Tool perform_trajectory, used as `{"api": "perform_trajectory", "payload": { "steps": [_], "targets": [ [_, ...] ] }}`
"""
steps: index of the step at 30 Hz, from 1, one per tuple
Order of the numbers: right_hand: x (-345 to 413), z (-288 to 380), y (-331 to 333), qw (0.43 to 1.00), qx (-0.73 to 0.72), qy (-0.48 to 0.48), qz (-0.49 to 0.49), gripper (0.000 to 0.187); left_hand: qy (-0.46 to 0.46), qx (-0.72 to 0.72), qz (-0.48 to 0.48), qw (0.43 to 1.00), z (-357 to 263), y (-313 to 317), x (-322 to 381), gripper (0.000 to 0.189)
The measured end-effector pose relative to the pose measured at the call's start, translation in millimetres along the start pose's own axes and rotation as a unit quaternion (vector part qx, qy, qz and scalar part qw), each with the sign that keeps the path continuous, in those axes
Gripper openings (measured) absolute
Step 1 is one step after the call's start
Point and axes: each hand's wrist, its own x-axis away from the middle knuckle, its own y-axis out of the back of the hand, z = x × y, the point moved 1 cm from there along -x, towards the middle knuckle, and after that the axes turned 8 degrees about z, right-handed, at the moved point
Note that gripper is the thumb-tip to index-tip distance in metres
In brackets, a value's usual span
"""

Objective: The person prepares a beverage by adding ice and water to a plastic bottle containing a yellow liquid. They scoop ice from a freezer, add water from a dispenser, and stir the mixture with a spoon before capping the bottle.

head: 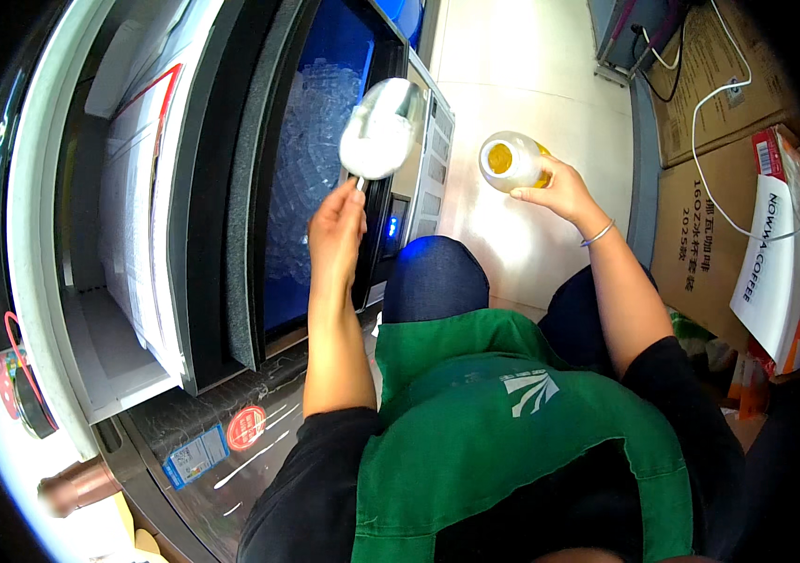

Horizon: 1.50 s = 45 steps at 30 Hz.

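My left hand [338,225] grips the thin handle of a shiny metal ice scoop [380,134]. The scoop is blurred and hovers over the front edge of an ice machine's bin; its contents are hard to make out. Inside the blue-lined bin [294,306] lies a heap of ice cubes [319,134]. Away to the right, my right hand [560,188] is wrapped around a translucent wide-mouthed bottle [512,156]. Its open mouth faces up towards me, and yellow liquid [500,159] shows inside. The bottle is held above the floor, apart from the scoop.
A panel with a lit blue display [393,226] sits on the machine's front. Cardboard boxes [681,225] stand at the right, crossed by a white cable [698,141]. Left of the bin is an open shelf [111,352] with papers. Pale tiled floor [533,42] stretches ahead.
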Motion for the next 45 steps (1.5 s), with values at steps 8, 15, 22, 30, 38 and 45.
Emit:
{"api": "perform_trajectory", "payload": {
  "steps": [8, 15, 22, 30, 38, 45],
  "targets": [
    [0.6, 8.6, 0.8, 1.000, 0.023, -0.009, 0.011, 0.046, -0.005, -0.146, 0.139, 0.980, 10.0, -9.8, 42.6, 0.027],
    [4.6, 17.3, 4.2, 0.996, 0.069, -0.030, 0.038, 0.044, 0.019, -0.182, 0.138, 0.973, 16.7, -5.0, 43.8, 0.029],
    [6.4, 26.8, 3.4, 0.996, 0.076, -0.028, 0.041, 0.046, 0.000, -0.150, 0.142, 0.978, 36.5, -1.0, 44.7, 0.029],
    [5.7, 20.6, -0.2, 0.992, 0.101, -0.039, 0.067, 0.045, 0.007, -0.145, 0.147, 0.978, 40.6, 1.0, 46.2, 0.029],
    [4.5, 14.7, -2.5, 0.995, 0.068, -0.028, 0.064, 0.043, 0.008, -0.127, 0.147, 0.981, 44.4, 5.0, 49.3, 0.029],
    [3.6, 10.6, -3.6, 0.997, 0.025, -0.017, 0.065, 0.043, 0.007, -0.133, 0.132, 0.982, 42.1, 9.5, 51.5, 0.029]
  ]
}}
